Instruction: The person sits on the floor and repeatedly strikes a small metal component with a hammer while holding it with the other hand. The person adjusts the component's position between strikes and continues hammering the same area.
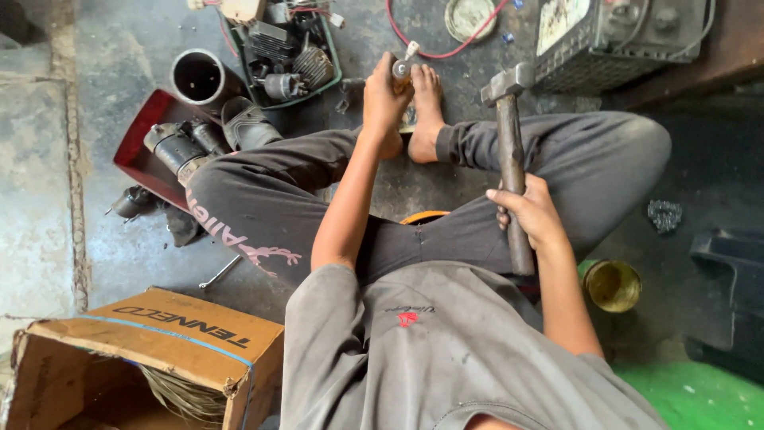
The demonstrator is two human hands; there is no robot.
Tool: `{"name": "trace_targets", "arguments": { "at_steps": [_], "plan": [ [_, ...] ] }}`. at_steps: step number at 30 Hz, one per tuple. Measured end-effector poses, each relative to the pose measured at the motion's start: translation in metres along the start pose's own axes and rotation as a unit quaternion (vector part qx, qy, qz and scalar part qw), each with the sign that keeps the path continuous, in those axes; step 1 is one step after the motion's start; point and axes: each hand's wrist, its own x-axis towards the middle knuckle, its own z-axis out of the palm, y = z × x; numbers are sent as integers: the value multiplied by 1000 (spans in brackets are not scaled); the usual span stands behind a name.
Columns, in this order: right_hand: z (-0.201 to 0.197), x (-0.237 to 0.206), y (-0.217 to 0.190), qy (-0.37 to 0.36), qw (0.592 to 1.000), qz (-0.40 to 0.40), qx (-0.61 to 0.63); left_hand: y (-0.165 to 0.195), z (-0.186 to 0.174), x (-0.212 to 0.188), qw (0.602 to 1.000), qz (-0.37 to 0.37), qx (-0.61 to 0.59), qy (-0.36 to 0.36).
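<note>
Head view looks down on a person seated on the concrete floor (135,48), legs folded. The left hand (384,95) is wrapped tight around a small cylindrical metal part (400,72), holding it upright on the floor just beside the bare foot (426,111); its grip is closed on that part, whose lower end is hidden behind the fingers. The right hand (532,213) has its grip closed around the wooden handle of a hammer (509,135), low on the shaft, with the steel head raised above the knee and well apart from the part.

Judging from how things lie, the part is set and steadied for striking, and the hammer is poised; whether any blows have landed cannot be told, since the part shows no clear mark at this size.

Toward the far left of the floor, a red tray (139,151) carries starter-motor-like housings, and a green tray (330,76) beyond it holds more dismantled pieces. A metal cylinder sleeve (199,78) stands between them. A red wire (446,54) loops near the part. A cardboard box (151,358) sits at the near left corner, a spanner (220,272) lies beside it, and a yellow tin (611,285) rests by the right thigh.
</note>
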Motion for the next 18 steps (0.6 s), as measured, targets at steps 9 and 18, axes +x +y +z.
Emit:
{"name": "trace_targets", "arguments": {
  "at_steps": [9, 18],
  "plan": [
    [0, 6, 1, 11, 999, 25, 20, 4, -7, 3, 996, 44, -46, 62],
    [29, -20, -27, -79, 985, 60, 143, 12, -3, 6, 999, 7, -19, 40]
  ]
}}
